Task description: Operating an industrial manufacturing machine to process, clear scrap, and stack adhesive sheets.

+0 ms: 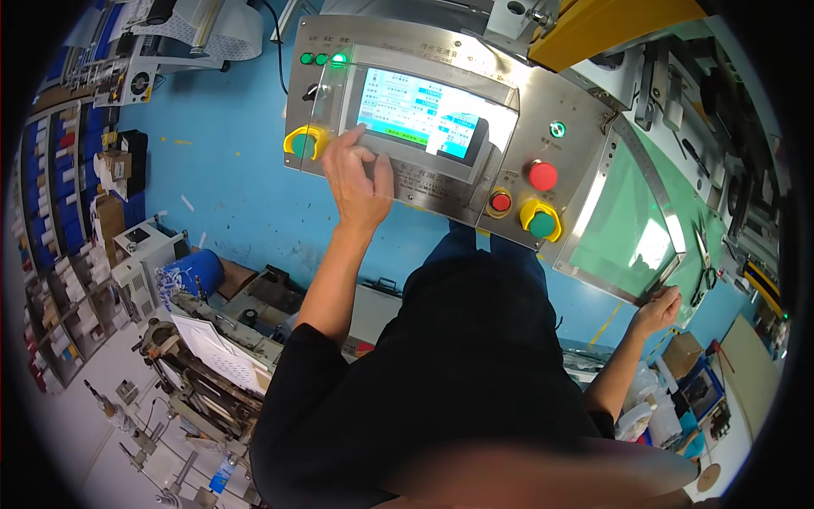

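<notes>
My left hand point(360, 182) reaches up to a metal control panel point(441, 188). Its index finger is stretched out to the lower left corner of the lit touchscreen point(415, 114); the thumb stands apart, and nothing is held. Far to the right, my right hand point(658, 310) is closed at the near edge of a green sheet-covered surface point(615, 225). A thin dark piece with a metallic edge point(668, 273) extends from beside that fist; what the fingers grip is hidden. Just right of it lie black-handled scissors point(705, 276).
Red buttons point(543, 176) and yellow-ringed green buttons point(541, 222) sit on the panel. A yellow machine arm point(615, 30) overhangs the upper right. At lower left stand a blue drum point(199, 271) and metal machinery point(182, 365); shelves point(51, 237) line the left.
</notes>
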Action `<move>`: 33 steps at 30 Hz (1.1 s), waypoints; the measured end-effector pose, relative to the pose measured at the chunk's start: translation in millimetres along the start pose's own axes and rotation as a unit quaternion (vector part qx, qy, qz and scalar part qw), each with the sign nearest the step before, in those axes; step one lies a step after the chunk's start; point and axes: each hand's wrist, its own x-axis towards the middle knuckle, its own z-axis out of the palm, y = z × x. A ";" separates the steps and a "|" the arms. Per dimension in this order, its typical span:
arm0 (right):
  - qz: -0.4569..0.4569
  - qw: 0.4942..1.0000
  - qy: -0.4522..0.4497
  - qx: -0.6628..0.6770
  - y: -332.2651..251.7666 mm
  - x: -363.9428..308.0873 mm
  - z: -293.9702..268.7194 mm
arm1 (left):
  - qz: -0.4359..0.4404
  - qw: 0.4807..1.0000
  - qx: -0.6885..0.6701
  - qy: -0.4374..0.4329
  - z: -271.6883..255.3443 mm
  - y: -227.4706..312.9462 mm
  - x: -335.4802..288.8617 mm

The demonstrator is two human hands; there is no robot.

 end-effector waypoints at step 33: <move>-0.010 1.000 0.016 0.002 0.2 -1.2 -0.1 | 0.108 0.993 -0.034 -0.015 19.6 23.8 24.3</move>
